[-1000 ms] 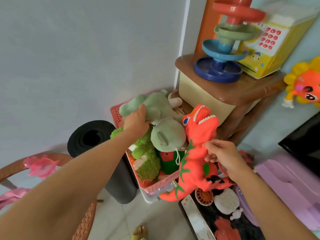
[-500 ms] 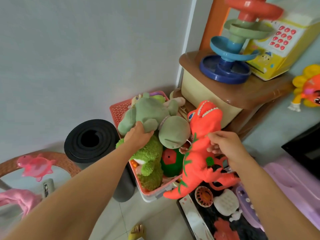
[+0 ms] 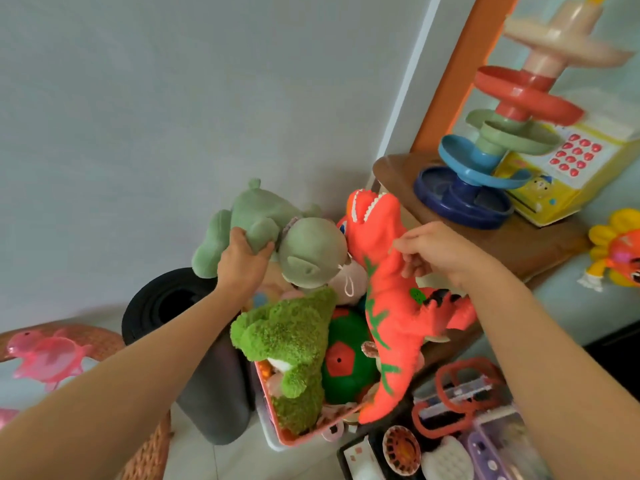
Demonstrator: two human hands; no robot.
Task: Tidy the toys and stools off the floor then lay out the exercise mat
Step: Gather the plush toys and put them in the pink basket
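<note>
Corner of a room: pale grey wall (image 3: pixel 173 116) at 10–12 o'clock, light tiled floor (image 3: pixel 221 459) at 6. Left hand (image 3: pixel 242 261) grips the pale green plush (image 3: pixel 263 216) by a limb, plush lifted above the basket. Right hand (image 3: pixel 433 251) pinches the back of the orange dinosaur (image 3: pixel 388 289), which stands nearly upright, mouth at 12, tail hanging over the basket's near edge. Hands apart, one toy each.

Pink toy basket (image 3: pixel 298 438) sits on the floor at centre, crammed: fuzzy green plush (image 3: pixel 294 344) draped over its near-left side, green-and-red ball (image 3: pixel 346 365) beside it.

Rolled black exercise mat (image 3: pixel 166 299) stands on end at 9 o'clock, touching or just beside the basket; can't tell which. Wicker chair (image 3: pixel 145 455) at 7–8 with a pink turtle toy (image 3: pixel 45 355) on it.

Brown stool (image 3: pixel 519 247) at 2 o'clock carries a stacked ring ball-tower (image 3: pixel 485 168) and a yellow toy cash register (image 3: pixel 561 174), touching. Orange door frame (image 3: pixel 453 64) behind them. Orange-yellow sunflower toy (image 3: pixel 616 251) at 3 o'clock. Clutter of small plastic toys (image 3: pixel 450 427) at 5 o'clock, just beside the basket.
</note>
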